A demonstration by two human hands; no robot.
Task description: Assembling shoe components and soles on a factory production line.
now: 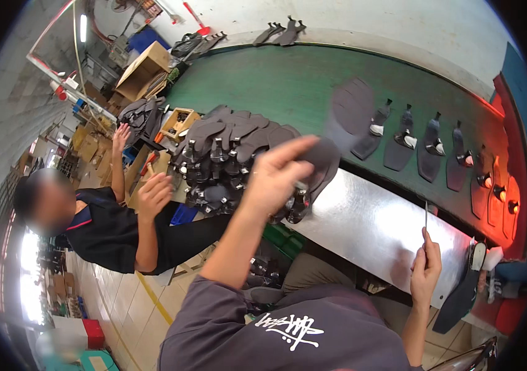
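My left hand point(279, 176) reaches over a heap of dark grey shoe soles point(232, 133), several of which carry black heel posts. Its index finger and thumb appear closed on the near end of a grey sole point(351, 111). That sole is smeared by motion above the green belt's near edge. Lower at the right, my right hand point(425, 266) grips a thin metal rod point(426, 216), which points up toward the belt. What the rod's tip looks like is too small to tell. A row of heeled soles point(399, 148) lies on the belt beyond my right hand.
A green belt point(238, 74) runs past a metal tabletop point(362, 216). At its right end stands a machine opening point(510, 173) glowing red. Another person point(121, 229) sits at the left, both hands raised. A wooden box point(178, 122) stands behind the heap. A dark sole point(461, 297) hangs lower right.
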